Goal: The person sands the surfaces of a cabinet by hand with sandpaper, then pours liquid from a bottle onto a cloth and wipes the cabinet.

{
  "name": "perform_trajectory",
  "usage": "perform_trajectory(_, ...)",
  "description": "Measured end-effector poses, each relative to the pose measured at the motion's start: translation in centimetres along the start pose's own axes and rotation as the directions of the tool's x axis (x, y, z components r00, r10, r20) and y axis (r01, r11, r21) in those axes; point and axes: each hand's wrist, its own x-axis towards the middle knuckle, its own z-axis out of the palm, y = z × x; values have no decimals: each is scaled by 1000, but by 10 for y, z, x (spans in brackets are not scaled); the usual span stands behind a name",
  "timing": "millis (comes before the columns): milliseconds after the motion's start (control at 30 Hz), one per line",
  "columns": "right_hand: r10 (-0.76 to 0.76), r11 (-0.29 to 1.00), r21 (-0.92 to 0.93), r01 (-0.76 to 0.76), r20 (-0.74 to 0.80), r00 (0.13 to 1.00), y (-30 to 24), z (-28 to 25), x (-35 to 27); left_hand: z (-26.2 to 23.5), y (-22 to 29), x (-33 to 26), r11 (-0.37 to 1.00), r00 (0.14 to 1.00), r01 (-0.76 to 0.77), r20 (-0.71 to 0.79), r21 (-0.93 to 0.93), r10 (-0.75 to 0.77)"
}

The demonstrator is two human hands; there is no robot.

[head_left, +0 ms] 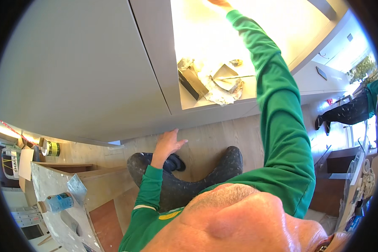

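Observation:
My left hand (pixel 168 145) is held low by my knee, close to the bottom edge of the grey cabinet (pixel 92 75). Its fingers are apart and it holds nothing. My right arm stretches up into a brightly lit niche (pixel 214 38) in the cabinet. Only part of my right hand (pixel 219 2) shows at the top edge, washed out by glare, with its fingers hidden. On the niche floor lie a small open box (pixel 193 83), crumpled clear plastic (pixel 222 95) and a thin stick (pixel 235 77).
To the left stands a paint-spattered board (pixel 54 180) bearing a blue-labelled tub (pixel 59 202). A bucket (pixel 51 148) sits on the wooden floor (pixel 201 140) behind it. Another person (pixel 348 112) in dark trousers is at the far right, beyond a cluttered workbench (pixel 353 189).

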Motion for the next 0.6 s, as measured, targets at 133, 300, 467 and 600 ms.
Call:
perform_trajectory(133, 17, 997, 82, -15, -25, 1000, -42, 32, 18, 7, 5, 11, 1000, 999, -30, 11, 6, 30)
perform_trajectory(300, -249, 968, 42, 246, 122, 961, -61, 45, -54, 2, -1, 3, 995, 997, 47, 63, -86, -42)
perform_trajectory(467, -114, 993, -20, 117, 102, 988, -1, 14, -43, 0, -1, 0, 999, 995, 22, 94, -43, -18)
perform_trajectory(600, 5, 1000, -7, -5, 43, 999, -14, 21, -11, 7, 3, 3, 998, 998, -58, -6, -14, 57)
